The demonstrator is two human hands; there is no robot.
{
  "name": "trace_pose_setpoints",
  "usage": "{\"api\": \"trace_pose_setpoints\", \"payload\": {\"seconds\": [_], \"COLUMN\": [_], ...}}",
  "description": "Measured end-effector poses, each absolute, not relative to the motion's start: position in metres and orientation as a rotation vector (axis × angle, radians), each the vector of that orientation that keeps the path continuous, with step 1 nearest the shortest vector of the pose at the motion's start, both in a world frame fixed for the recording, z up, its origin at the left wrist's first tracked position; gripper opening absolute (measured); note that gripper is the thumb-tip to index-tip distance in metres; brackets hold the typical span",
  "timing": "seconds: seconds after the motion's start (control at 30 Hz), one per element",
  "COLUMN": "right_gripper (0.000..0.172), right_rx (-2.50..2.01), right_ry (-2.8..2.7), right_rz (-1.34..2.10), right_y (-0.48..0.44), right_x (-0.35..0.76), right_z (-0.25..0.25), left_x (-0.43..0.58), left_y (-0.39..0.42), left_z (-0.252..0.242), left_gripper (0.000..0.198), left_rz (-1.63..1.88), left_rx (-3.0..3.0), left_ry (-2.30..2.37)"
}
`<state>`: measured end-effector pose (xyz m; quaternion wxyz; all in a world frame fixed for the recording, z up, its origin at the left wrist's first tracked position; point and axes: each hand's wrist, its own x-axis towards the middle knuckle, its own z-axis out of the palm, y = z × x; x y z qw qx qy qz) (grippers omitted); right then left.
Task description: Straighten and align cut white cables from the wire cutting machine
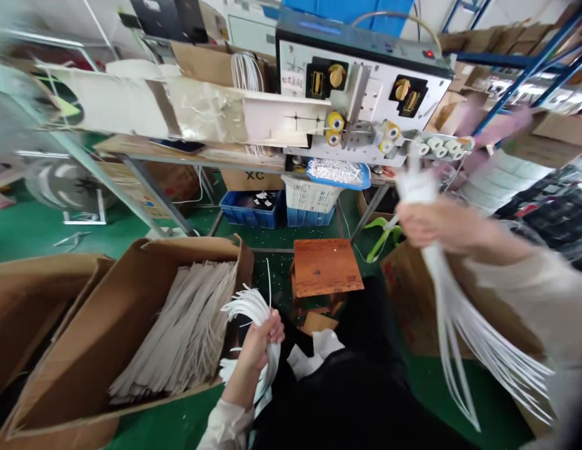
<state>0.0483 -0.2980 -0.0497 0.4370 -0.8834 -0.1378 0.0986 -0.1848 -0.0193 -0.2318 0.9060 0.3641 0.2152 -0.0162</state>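
In the head view, my left hand (264,339) is closed around a bundle of white wires (250,304) at lower centre, its cut ends fanning out above the fist. My right hand (436,226), smeared by motion, grips a second bundle of white wires (447,300) raised on the right; long strands hang and spread below it. Just left of my left hand stands an open cardboard box (98,325) with many white wires (182,331) lying lengthwise inside.
A wire-processing machine (309,59) with yellow rollers stands on a bench ahead. Below are a blue tray (364,176) of small white pieces, a blue bin (272,215) and a wooden stool (326,265). Other cardboard boxes flank me, one (407,300) at right.
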Motion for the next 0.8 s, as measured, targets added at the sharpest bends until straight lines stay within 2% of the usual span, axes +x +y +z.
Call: {"api": "trace_pose_setpoints", "payload": {"seconds": [0.1, 0.17, 0.3, 0.4, 0.63, 0.8], "right_gripper": [0.029, 0.028, 0.024, 0.019, 0.019, 0.037], "right_rx": [-2.018, -1.941, -2.021, -2.112, -2.462, -2.684], "right_ry": [-0.211, -0.107, -0.043, -0.049, -0.220, -0.442], "right_rz": [0.700, 0.869, 0.885, 0.888, 0.814, 0.695], "right_y": [-0.258, -0.225, -0.187, -0.181, -0.174, -0.177], "right_x": [0.052, 0.058, 0.083, 0.106, 0.140, 0.148], "right_z": [-0.095, -0.140, -0.222, -0.260, -0.289, -0.292], "left_x": [-0.183, -0.182, -0.180, -0.175, -0.156, -0.149], "left_y": [-0.028, -0.034, -0.047, -0.057, -0.066, -0.067], "left_z": [-0.227, -0.225, -0.223, -0.223, -0.228, -0.231], "left_gripper": [0.046, 0.044, 0.044, 0.044, 0.044, 0.041], "left_rz": [-0.058, -0.047, -0.052, -0.087, -0.105, -0.124], "left_rx": [0.771, 0.782, 0.818, 0.871, 0.906, 0.900], "left_ry": [0.416, 0.411, 0.451, 0.460, 0.474, 0.473]}}
